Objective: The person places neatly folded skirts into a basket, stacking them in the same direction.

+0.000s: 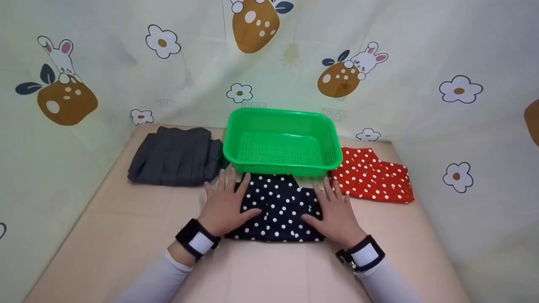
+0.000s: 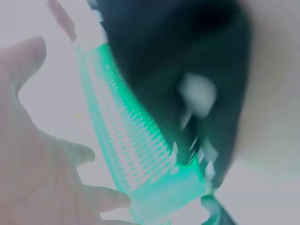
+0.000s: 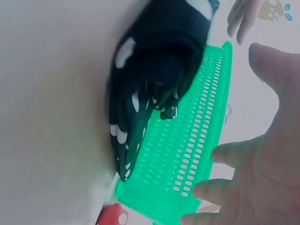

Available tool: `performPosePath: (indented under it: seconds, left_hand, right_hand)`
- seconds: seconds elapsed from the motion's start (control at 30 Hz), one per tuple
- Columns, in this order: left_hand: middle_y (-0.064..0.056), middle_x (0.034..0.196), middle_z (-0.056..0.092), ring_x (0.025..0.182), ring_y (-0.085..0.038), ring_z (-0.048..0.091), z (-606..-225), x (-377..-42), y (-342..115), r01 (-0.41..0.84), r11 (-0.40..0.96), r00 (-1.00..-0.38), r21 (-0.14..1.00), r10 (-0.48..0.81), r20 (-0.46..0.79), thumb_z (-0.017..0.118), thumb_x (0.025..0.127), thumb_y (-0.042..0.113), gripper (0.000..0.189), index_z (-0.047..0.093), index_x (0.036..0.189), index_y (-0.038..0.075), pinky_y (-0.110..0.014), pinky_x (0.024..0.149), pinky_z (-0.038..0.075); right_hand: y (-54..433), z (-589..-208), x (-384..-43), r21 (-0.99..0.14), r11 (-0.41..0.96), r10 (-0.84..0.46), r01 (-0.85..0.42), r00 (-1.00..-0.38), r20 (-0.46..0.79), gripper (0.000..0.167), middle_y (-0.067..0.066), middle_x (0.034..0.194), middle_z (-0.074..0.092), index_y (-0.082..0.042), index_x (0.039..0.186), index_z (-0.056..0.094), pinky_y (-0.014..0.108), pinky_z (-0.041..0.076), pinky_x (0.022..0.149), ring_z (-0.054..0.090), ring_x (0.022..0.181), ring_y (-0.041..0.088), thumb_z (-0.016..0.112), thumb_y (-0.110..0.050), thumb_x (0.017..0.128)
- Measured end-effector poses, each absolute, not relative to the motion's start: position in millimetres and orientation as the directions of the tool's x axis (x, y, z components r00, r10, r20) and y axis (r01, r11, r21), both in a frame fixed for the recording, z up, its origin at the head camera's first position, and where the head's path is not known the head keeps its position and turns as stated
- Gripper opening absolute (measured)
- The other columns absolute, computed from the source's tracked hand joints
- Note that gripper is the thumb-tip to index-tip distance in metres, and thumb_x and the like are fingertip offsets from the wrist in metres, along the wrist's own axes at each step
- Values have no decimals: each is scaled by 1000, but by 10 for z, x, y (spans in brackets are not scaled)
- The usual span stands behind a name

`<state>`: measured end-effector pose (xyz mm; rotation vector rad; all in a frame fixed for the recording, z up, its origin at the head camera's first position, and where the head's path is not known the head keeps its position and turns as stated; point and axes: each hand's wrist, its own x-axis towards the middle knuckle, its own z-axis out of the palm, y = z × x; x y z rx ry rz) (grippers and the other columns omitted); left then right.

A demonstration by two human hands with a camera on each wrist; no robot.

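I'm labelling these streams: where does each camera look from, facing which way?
Head: on the head, facing forward and down at the dark dotted cloth and green basket; left hand, right hand and forearms show.
Left wrist: on that wrist, facing cloth and basket; left hand shows, apparently a right fingertip.
Right wrist: on that wrist, facing likewise; right hand shows, left fingertips beyond.
Both wrist views share cloth and basket.
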<state>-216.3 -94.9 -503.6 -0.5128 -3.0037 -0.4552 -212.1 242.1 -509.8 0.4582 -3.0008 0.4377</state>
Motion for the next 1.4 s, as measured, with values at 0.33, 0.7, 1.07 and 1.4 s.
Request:
performPosePath:
  seconds: [0.33, 0.7, 1.07, 1.4]
  left_hand:
    - [-29, 172, 28, 160, -51, 25, -5098, -2102, -1077, 179, 714, -979, 677, 201, 46, 67, 100, 52, 85, 33, 168, 13, -68, 126, 27]
    - [-31, 162, 44, 147, -48, 49, -5151, -2189, -1156, -102, 373, -990, 922, 49, -130, 68, 100, 33, 64, 48, 156, 9, -58, 115, 49]
    - [-26, 142, 54, 112, -30, 69, -5132, -2196, -1237, -312, 49, -949, 949, 22, -313, 63, 101, 24, 70, 33, 161, 4, -40, 80, 65]
    - [-19, 112, 71, 72, -20, 73, -5173, -2190, -1214, -404, 30, -913, 914, 47, -405, 62, 100, 27, 65, 35, 156, 5, -37, 66, 63]
  right_hand:
    - [2546, -5193, -2085, -691, 714, -146, -115, -989, 14, 80, 20, 178, 15, -11, 169, 28, 66, 17, 130, 14, 164, 45, 65, -41, 104]
    - [2597, -5312, -2060, -981, 146, 61, 125, -991, -117, 59, 24, 169, 32, 1, 160, 34, 55, 39, 124, 37, 154, 45, 56, -12, 107]
    - [2722, -5231, -2141, -921, -195, -6, 338, -939, -344, 48, 14, 124, 64, 5, 151, 33, 37, 63, 92, 74, 100, 23, 48, -12, 108]
    - [2870, -5176, -2129, -897, -112, -297, 428, -876, -381, 20, 9, 108, 81, -10, 111, 68, 38, 63, 91, 77, 97, 22, 51, -22, 109]
